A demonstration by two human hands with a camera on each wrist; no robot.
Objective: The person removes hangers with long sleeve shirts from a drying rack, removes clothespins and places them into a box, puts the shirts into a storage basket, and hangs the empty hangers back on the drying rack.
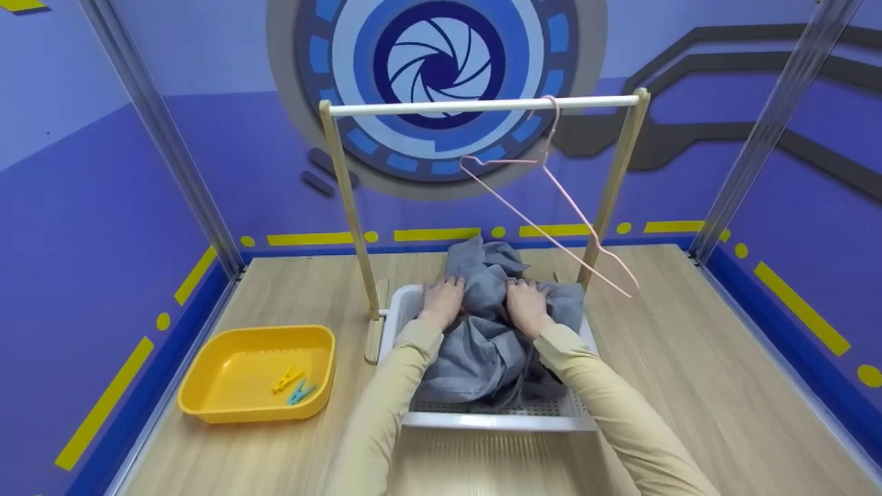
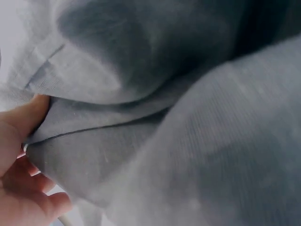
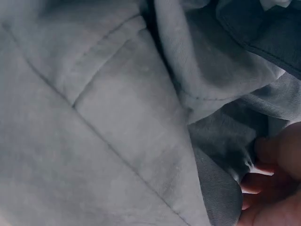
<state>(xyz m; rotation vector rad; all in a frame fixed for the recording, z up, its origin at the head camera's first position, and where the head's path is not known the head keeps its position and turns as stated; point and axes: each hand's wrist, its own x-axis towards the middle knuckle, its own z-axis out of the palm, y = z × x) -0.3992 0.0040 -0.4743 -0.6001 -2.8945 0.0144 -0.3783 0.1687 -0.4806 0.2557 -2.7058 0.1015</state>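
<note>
A crumpled grey garment (image 1: 482,355) with stitched seams is heaped in a white plastic basket (image 1: 496,421), its far end rising above the basket's back. My left hand (image 1: 443,301) grips the cloth on the left of the heap; in the left wrist view the thumb lies over a fold (image 2: 99,146) with curled fingers beneath. On the right of the heap, my right hand (image 1: 528,306) holds another part. The right wrist view shows its thumb and bent fingers (image 3: 254,183) pinching the garment's edge. Cloth hides some of the fingertips.
Over the basket stands a wooden rack with a white rail (image 1: 441,108). From it hangs a pink hanger (image 1: 545,157), right of centre. At left, a yellow tray (image 1: 255,415) holds a yellow clothespin (image 1: 287,379) and a blue clothespin (image 1: 301,393). Painted walls enclose the wooden table.
</note>
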